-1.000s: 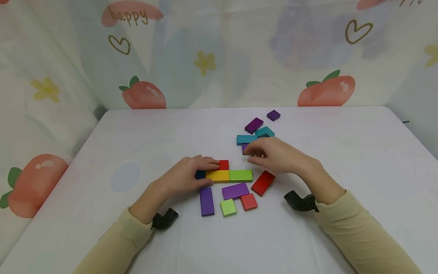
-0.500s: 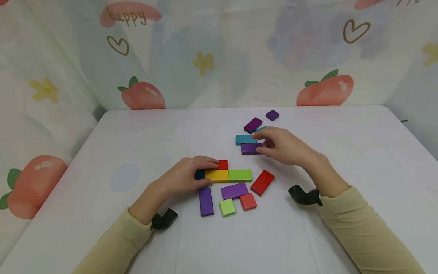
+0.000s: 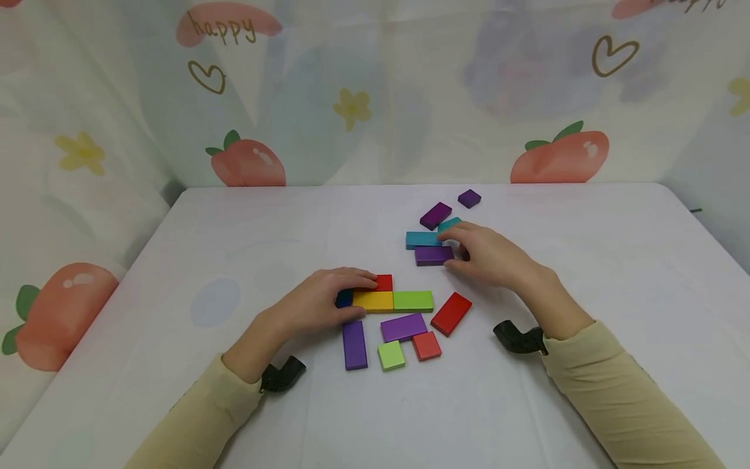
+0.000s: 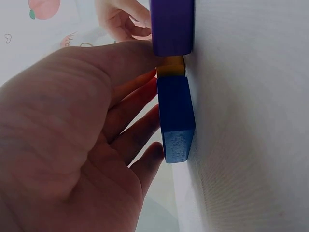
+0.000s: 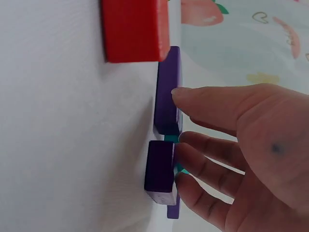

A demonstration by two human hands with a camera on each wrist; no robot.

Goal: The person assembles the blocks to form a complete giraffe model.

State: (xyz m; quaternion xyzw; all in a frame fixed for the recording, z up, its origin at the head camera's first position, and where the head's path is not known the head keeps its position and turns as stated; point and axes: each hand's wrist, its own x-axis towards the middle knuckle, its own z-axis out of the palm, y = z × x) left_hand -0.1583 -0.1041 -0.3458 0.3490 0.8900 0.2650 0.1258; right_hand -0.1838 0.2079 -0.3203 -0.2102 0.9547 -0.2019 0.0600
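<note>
Blocks (image 3: pixel 433 256) in purple and teal lay side by side at the right hand (image 3: pixel 492 254), whose thumb and fingertips stood apart, while the left hand (image 3: pixel 316 296), fingers parted too, touched a blue block (image 4: pixel 176 106) beside a yellow block (image 3: pixel 373 301) on the white table (image 3: pixel 234 404).

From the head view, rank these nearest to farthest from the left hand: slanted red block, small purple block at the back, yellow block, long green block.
1. Yellow block: right by the left hand.
2. Long green block: at the yellow block's right end.
3. Slanted red block: farther right.
4. Small purple block: farthest back, also to the right.
</note>
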